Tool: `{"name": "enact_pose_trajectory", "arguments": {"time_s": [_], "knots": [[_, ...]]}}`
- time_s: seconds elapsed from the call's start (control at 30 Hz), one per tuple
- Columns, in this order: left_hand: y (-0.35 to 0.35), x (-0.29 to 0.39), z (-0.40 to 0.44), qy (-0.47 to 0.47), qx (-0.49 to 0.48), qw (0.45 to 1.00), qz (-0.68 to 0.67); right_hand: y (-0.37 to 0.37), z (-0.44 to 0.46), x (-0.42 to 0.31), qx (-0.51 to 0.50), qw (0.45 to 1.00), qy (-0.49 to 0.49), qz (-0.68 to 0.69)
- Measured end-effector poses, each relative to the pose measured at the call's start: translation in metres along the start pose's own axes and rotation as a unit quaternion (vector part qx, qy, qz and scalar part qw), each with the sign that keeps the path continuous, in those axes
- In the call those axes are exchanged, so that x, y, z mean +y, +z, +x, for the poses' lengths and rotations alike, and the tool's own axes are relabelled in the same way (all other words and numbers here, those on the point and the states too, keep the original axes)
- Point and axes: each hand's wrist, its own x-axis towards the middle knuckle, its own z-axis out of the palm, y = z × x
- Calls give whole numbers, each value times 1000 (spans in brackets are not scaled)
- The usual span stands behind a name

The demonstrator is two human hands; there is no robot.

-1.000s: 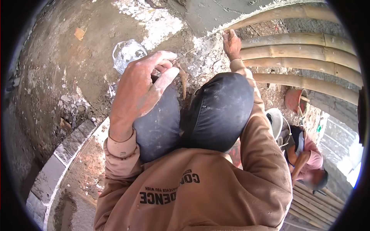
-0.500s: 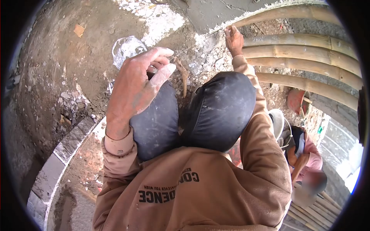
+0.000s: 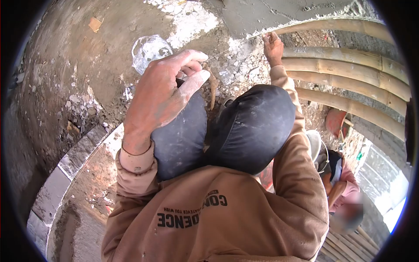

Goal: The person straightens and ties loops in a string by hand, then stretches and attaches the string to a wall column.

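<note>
My left hand (image 3: pixel 168 89), dusted with pale powder, is raised above my left knee. Its fingers are curled, and the tips of thumb and forefinger point right. From near these fingertips a thin string (image 3: pixel 227 50) stretches up and right toward my right hand (image 3: pixel 273 47). That hand reaches forward with fingers pinched together at the edge of a grey mortar slab (image 3: pixel 257 15). A bamboo pole (image 3: pixel 331 27) runs right from beside those fingers. The string's ends inside both hands are hidden.
More bamboo poles (image 3: pixel 345 66) lie at right. A clear plastic bag (image 3: pixel 150 50) and white rubble (image 3: pixel 192 24) are on the ground ahead. Blocks (image 3: pixel 54 187) form a curved edge at left. Behind at right are a red bucket (image 3: pixel 335 122) and another person (image 3: pixel 345 187).
Both hands appear slightly lower and farther right, as does the ground around them, so the view has shifted a little. Both hands keep the same pose.
</note>
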Motion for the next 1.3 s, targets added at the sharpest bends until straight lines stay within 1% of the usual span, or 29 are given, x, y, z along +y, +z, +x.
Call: {"name": "enact_pose_trajectory", "arguments": {"time_s": [0.07,0.1,0.13,0.17,0.2,0.23,0.27,0.3,0.33,0.37,0.43,0.5,0.53,0.63,0.67,0.9,1.0,1.1,1.13,1.2,1.3], "knots": [[-2,-1,0,11,5,1000,5,2,1,7,-9,1000,-7,29],[-1,-1,1,25,1,1000,-1,8,3,13,9,998,-28,59],[2,-3,2,30,4,1000,-5,-2,-2,-1,20,998,-56,36],[1,-7,0,25,14,1000,-2,0,3,12,26,994,-105,7],[1,-13,0,60,22,998,10,11,10,31,29,996,-88,-4],[4,-19,1,87,29,995,25,17,17,50,-1,996,-79,43],[6,-23,0,121,45,992,4,5,11,28,-25,996,-81,7],[12,-30,1,136,65,989,-4,11,14,33,-27,987,-118,107],[8,-26,-1,129,78,988,39,20,25,62,-50,985,-102,134],[9,-28,-3,145,100,984,15,27,31,82,-63,971,-101,208],[12,-29,-5,147,111,982,32,27,34,85,-67,961,-78,256],[10,-27,-4,150,97,983,50,24,37,86,-70,970,-84,218],[10,-26,-4,145,98,984,33,23,36,84,-71,973,-86,200],[7,-25,-5,143,96,984,35,17,36,83,-93,976,-61,186],[7,-25,-5,141,96,985,33,20,37,85,-99,970,-55,213],[5,-34,-4,151,99,983,30,18,41,86,-87,974,-62,199],[2,-32,-6,154,107,982,14,22,44,100,-83,969,-47,229],[-2,-31,-7,134,91,987,-4,20,45,104,-110,964,2,241],[-3,-31,-7,123,82,989,-10,21,45,104,-106,960,-13,258],[0,-35,-5,143,109,984,-17,25,44,105,-100,951,-41,290],[3,-35,-4,145,121,982,-17,23,40,106,-110,932,-19,344]]}}
